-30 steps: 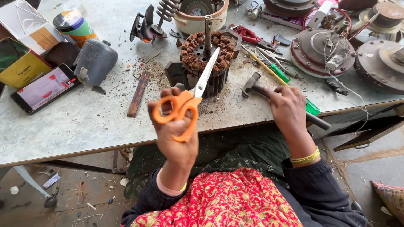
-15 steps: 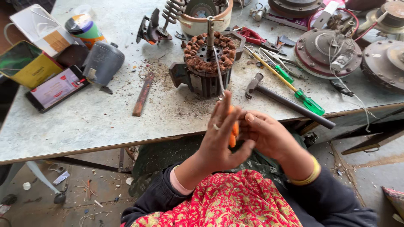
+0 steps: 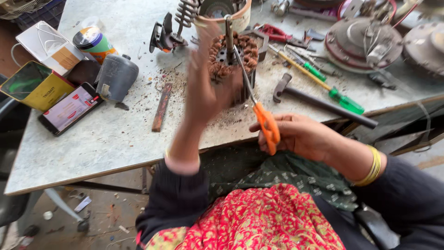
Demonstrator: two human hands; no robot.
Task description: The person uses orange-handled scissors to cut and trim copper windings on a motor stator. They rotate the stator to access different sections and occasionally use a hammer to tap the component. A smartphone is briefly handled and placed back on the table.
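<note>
While gripped by right hand [image 3: 303,136]: scissors [image 3: 259,104], blades toward stator [image 3: 231,58].

orange-handled scissors [image 3: 259,104], blades toward stator [image 3: 230,58]

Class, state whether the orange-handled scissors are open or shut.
Shut: the scissors, held in the right hand, show both blades together as one thin line.

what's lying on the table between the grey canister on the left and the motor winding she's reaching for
In the head view, a flat rusty metal strip lies between the grey canister and the copper motor winding, amid scattered copper debris on the table.
</note>
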